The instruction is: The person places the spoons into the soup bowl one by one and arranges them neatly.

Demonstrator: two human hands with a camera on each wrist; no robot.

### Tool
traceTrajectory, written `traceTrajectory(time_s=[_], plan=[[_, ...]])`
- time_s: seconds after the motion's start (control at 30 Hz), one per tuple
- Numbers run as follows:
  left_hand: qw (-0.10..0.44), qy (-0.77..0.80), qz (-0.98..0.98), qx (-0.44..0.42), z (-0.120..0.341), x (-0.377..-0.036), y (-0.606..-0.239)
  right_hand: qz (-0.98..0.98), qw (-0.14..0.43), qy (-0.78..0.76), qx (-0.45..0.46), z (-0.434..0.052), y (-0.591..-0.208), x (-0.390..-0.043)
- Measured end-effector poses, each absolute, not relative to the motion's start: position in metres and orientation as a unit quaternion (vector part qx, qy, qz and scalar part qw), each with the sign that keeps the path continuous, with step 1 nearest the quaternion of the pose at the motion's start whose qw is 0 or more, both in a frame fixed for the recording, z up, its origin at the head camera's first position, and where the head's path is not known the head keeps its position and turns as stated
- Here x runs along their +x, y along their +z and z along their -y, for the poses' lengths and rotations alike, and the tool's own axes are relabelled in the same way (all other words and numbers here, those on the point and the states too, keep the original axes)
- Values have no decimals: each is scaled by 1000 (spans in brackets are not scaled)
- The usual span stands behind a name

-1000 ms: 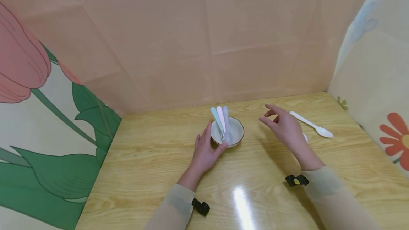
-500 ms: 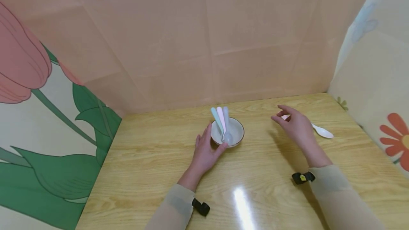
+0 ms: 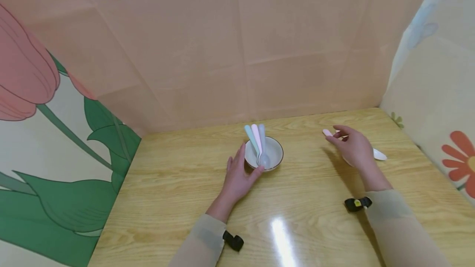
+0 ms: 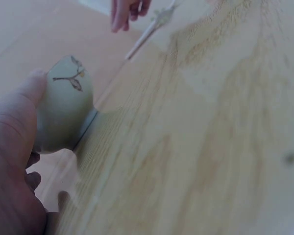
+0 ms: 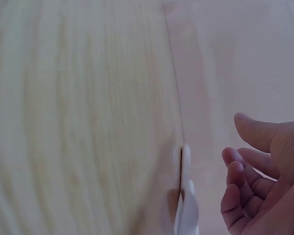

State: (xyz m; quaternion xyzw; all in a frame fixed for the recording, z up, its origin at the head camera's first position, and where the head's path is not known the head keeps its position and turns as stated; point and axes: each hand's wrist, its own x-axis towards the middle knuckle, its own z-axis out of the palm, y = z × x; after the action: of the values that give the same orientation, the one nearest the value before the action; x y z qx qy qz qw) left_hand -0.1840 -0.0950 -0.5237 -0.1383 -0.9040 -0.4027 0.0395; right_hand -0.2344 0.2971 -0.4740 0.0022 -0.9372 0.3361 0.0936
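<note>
- Left hand cupped against the near-left side of the small white bowl, thumb and fingers curved round its wall; same hold plain in the left wrist view.
- Inside the bowl, three pastel spoons, bowls down, handles fanned over the far rim toward the pink backdrop.
- Right hand well to the right of the bowl, fingers loosely curled and hovering over a white spoon lying flat on the desk.
- Long axis of that spoon slanted from far-left to near-right: handle tip poking out beyond the fingertips, bowl end showing past the knuckles.
- Actual contact not to be told: in the right wrist view the fingers sit just beside the handle, with a thin gap seeming to remain.
- Right hand clearly the nearer to this spoon; left hand far from it.
</note>
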Motion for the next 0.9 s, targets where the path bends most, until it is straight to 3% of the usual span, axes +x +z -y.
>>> traceTrajectory(time_s=[0.37, 0.9], plan=[[41, -408, 901, -142, 95, -183, -522, 937, 26, 349, -2, -317, -479, -235], [44, -411, 899, -145, 95, -181, -518, 940, -13, 342, -6, -326, -488, -240]])
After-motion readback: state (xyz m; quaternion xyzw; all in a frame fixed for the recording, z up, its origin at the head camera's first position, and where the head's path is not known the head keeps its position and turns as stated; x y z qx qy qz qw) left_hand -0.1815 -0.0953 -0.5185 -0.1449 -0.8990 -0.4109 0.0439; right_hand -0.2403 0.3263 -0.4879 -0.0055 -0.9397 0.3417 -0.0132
